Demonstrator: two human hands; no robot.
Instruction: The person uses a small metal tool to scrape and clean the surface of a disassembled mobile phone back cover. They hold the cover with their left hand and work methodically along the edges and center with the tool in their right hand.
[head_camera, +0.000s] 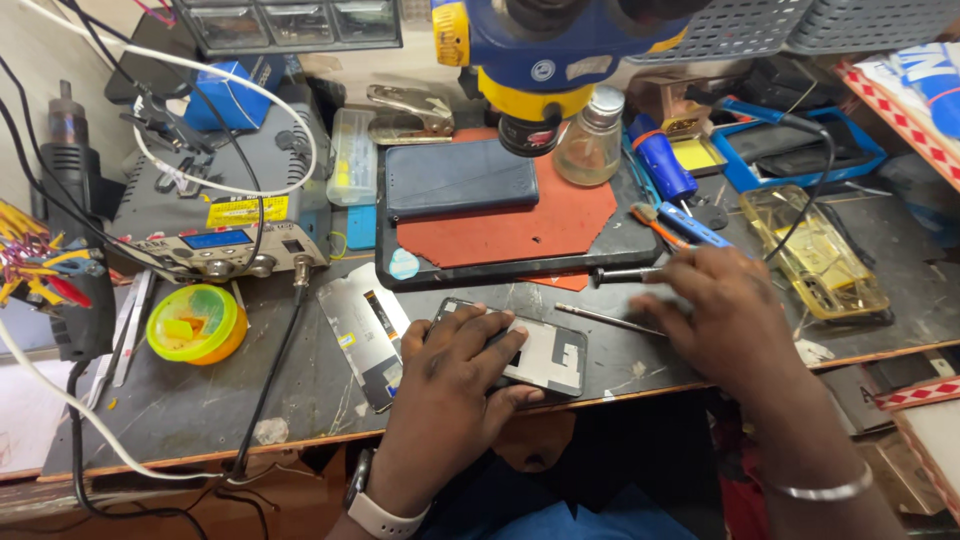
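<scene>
Two bare hands work low in the frame over a cluttered, scuffed bench (200, 400). At the far left stands a black hot-air tool (68, 150), and beside it a grey rework station (220, 215) with white and black cables looped over it. Below that, at lower left, sits a round yellow-green tin (196, 322). A loose phone screen panel (365, 345) lies tilted just left of the left hand (450, 385), which rests flat, fingers spread, pressing on an opened phone body (545, 355) at centre bottom; most of the phone's left part is under the palm and fingers, its pale right end sticks out. Above it, mid-frame, a dark phone (460, 180) lies on an orange mat (520, 225) under the blue and yellow microscope head (545, 60). Right of the opened phone, thin tweezers (610, 320) lie on the bench near the right hand (725, 315), whose fingers curl over a dark screwdriver (625, 274); whether they actually grip it cannot be told. At the right lies a clear yellowish phone case (815, 255).
</scene>
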